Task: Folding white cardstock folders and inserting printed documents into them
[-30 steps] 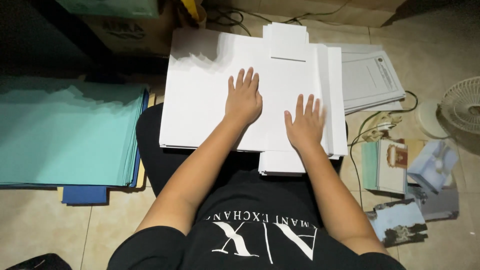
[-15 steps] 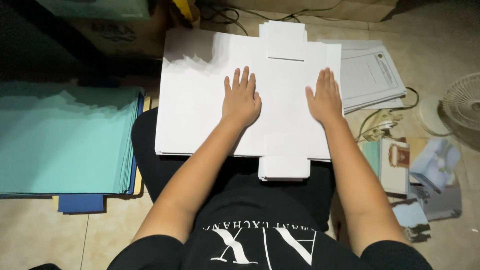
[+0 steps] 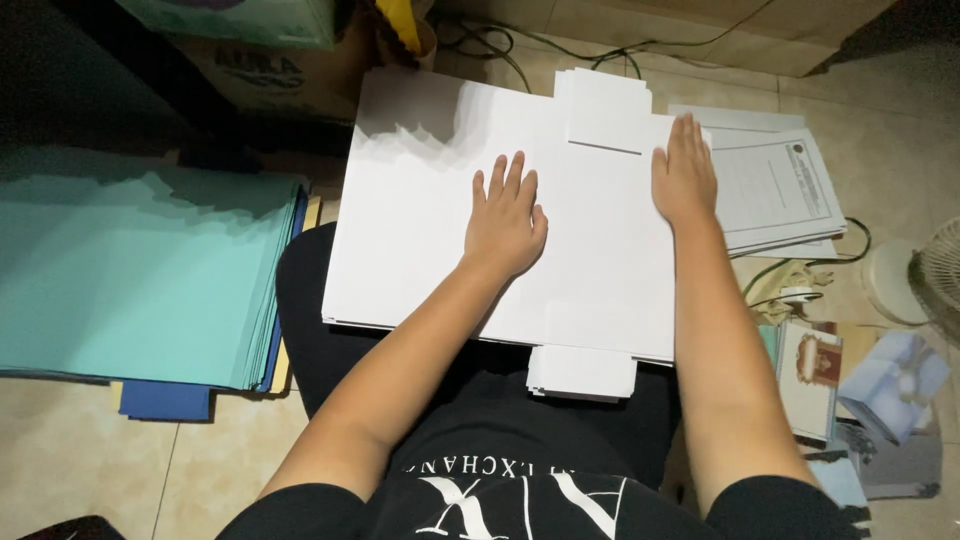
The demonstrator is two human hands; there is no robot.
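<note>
A stack of large white die-cut card sheets [image 3: 420, 230] with tabs at the near and far edges rests across my lap. My left hand [image 3: 505, 222] lies flat on the middle of the top sheet, fingers spread. Flat along the sheet's right edge near the far tab lies my right hand [image 3: 684, 175], fingers together. Neither hand grips anything.
A thick pile of teal paper sheets [image 3: 130, 270] lies on the floor at my left, blue sheets beneath it. Printed papers [image 3: 780, 190] sit to the right of the white stack. Small boxes and cards [image 3: 860, 380], cables and a white fan [image 3: 935, 280] crowd the right side. Cardboard boxes [image 3: 270, 70] stand behind.
My right hand has slid from the lower middle of the sheet out to its right edge and farther away. The folded right part has been laid flat. My left hand stayed in place.
</note>
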